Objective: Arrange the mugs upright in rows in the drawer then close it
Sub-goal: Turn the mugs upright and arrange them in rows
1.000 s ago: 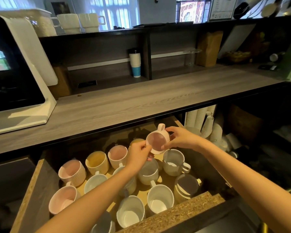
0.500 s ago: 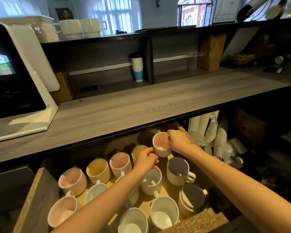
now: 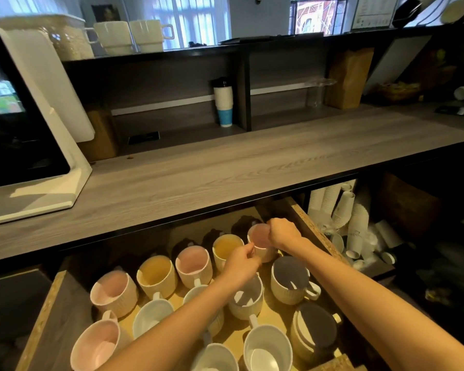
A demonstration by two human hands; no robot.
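An open wooden drawer (image 3: 312, 226) under the counter holds several ribbed mugs standing upright in rough rows. A pink-lined mug (image 3: 259, 235) stands upright at the right end of the back row, beside a yellow-lined mug (image 3: 227, 246). My right hand (image 3: 283, 234) grips the pink-lined mug from its right side. My left hand (image 3: 241, 261) pinches its near rim from the left. A grey-lined mug (image 3: 289, 277) stands just in front of it, and white-lined mugs (image 3: 267, 349) fill the front rows.
The grey wooden counter (image 3: 225, 167) overhangs the back of the drawer. A white-framed screen (image 3: 24, 124) stands on its left end. Stacks of paper cups (image 3: 343, 210) fill the shelf right of the drawer. White mugs (image 3: 134, 36) sit on the top shelf.
Both hands carried the pink-lined mug from above the middle of the drawer back and down, turning it upright at the right end of the back row.
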